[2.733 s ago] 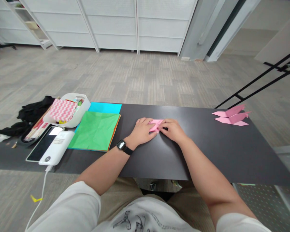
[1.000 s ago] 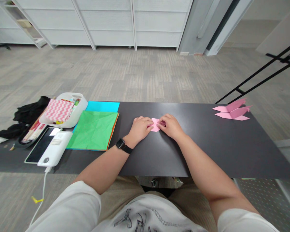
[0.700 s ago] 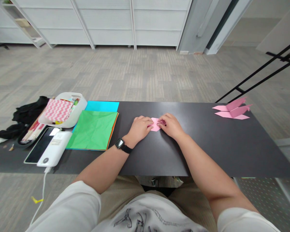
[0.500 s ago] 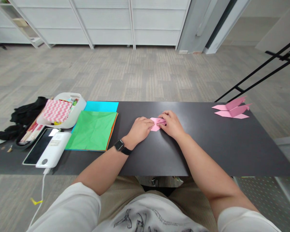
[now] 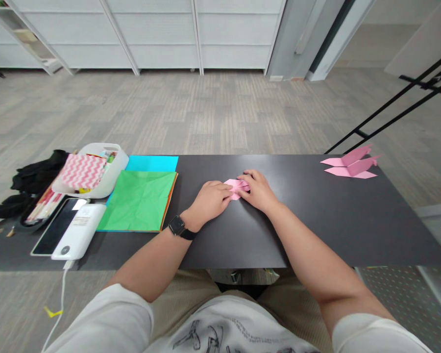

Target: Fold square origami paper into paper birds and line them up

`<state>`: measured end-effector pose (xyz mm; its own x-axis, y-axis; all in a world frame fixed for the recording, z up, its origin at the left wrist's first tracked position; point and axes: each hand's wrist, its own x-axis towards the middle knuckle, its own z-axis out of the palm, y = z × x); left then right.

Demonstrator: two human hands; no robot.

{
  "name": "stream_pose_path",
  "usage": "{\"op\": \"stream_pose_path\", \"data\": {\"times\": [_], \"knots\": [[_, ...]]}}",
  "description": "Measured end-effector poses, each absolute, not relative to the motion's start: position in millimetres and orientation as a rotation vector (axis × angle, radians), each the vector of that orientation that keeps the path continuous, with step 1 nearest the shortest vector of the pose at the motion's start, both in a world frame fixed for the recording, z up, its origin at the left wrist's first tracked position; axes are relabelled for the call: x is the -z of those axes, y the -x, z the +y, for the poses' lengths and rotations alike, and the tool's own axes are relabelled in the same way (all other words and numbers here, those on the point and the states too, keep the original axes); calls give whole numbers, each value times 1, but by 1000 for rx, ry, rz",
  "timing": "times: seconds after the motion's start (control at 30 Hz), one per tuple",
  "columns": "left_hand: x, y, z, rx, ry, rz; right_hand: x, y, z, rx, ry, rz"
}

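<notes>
A small folded pink paper (image 5: 234, 186) lies on the black table (image 5: 316, 220) near its middle. My left hand (image 5: 208, 198), with a black watch on the wrist, rests on the paper's left side, fingers curled and pressing it down. My right hand (image 5: 256, 190) covers the paper's right side, fingertips pinched on a fold. Most of the paper is hidden under the two hands.
Two folded pink paper shapes (image 5: 350, 165) sit at the table's far right. A stack of coloured sheets, green on top (image 5: 139, 200), lies at the left, beside a white basket (image 5: 91, 169), a pencil tray (image 5: 40, 208), a phone (image 5: 53, 233), a white power bank (image 5: 79, 238) and black cloth (image 5: 33, 174).
My right hand's fingers have slid a little farther along the pink paper's fold and the paper's shape under them has changed slightly. The view has drifted to the right.
</notes>
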<state>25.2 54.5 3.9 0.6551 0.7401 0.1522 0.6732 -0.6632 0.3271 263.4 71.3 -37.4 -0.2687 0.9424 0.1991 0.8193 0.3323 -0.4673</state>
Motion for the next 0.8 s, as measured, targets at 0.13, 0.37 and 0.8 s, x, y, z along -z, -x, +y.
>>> {"op": "stream_pose_path", "data": {"times": [0.13,0.37,0.8], "knots": [[-8,-25,52,-394,-2631,1146,43,-262,71,-350,1640,-2188],[-12,-27,51,-364,-2607,1162,45,-278,80,-449,1808,-2182],[-7,-26,45,-328,-2647,1146,36,-317,94,-398,1725,-1994]]}}
